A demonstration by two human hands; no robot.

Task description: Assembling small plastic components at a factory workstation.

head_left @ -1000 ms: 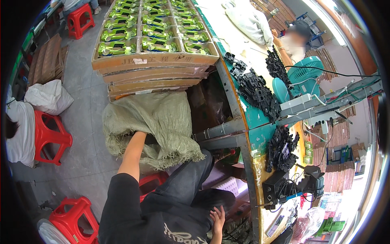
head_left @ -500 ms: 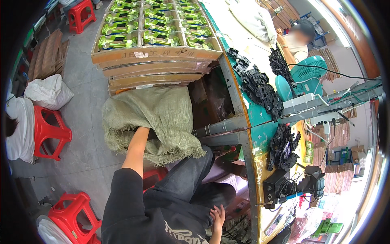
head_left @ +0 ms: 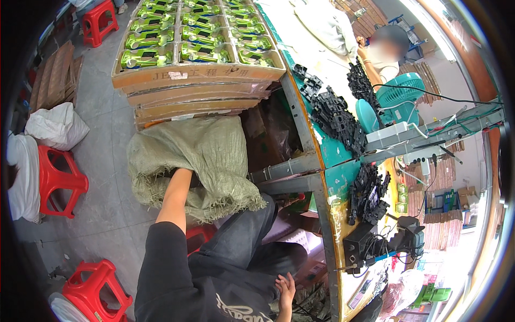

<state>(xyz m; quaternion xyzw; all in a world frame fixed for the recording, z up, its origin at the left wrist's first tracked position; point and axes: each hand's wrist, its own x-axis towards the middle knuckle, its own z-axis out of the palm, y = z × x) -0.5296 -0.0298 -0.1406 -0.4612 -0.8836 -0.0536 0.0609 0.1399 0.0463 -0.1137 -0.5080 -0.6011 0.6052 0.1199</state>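
My left forearm (head_left: pixel 176 198) reaches into the mouth of a grey-green woven sack (head_left: pixel 212 145) with frayed edges. The sack covers that hand, so its fingers and anything they hold are hidden. At the lower right, near my knee and the table's edge, my right hand (head_left: pixel 286 288) hangs with its fingers apart and nothing in it. Piles of black plastic parts (head_left: pixel 338 121) lie on the table (head_left: pixel 339 182) to my right. A nearer pile of such parts (head_left: pixel 369 196) rests beside a black box with cables.
Stacked cardboard trays (head_left: pixel 198 75) of green plastic pieces stand beyond the sack. Red stools (head_left: pixel 61 182) and a white sack (head_left: pixel 56 126) are on the floor at left. A teal fan (head_left: pixel 399 96) and metal rail cross the table. A person (head_left: pixel 383 56) sits on its far side.
The whole view has shifted slightly, with most things now a little further left. My left arm stays inside the sack and my right hand is still open.
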